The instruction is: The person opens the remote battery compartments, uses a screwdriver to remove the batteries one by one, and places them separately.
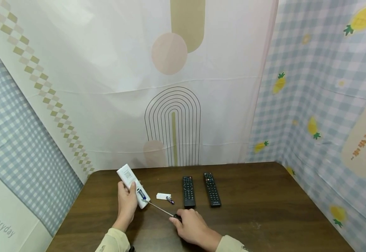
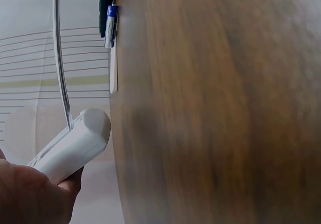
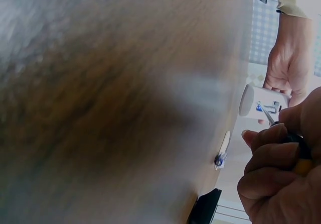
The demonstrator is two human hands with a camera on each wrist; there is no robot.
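Observation:
My left hand (image 1: 127,202) grips a white remote control (image 1: 127,175), tilted above the table with its back facing up. The battery compartment lies uncovered, and a blue battery (image 1: 142,194) sits inside. With curled fingers my right hand (image 1: 193,226) holds a screwdriver (image 1: 161,209); its yellow and black handle shows partly in the right wrist view. The shaft slants across to the remote, its tip at the compartment's lower end beside the battery. In the left wrist view the metal shaft (image 2: 60,68) meets the remote's far face, which hides the tip.
A white battery cover (image 1: 162,196) lies on the brown table (image 1: 264,217) right of the remote, with a loose battery (image 1: 170,200) at its end. Farther right are two black remotes, one (image 1: 188,191) nearer and another (image 1: 212,189) beyond. Patterned cloth (image 1: 123,122) hangs behind the table.

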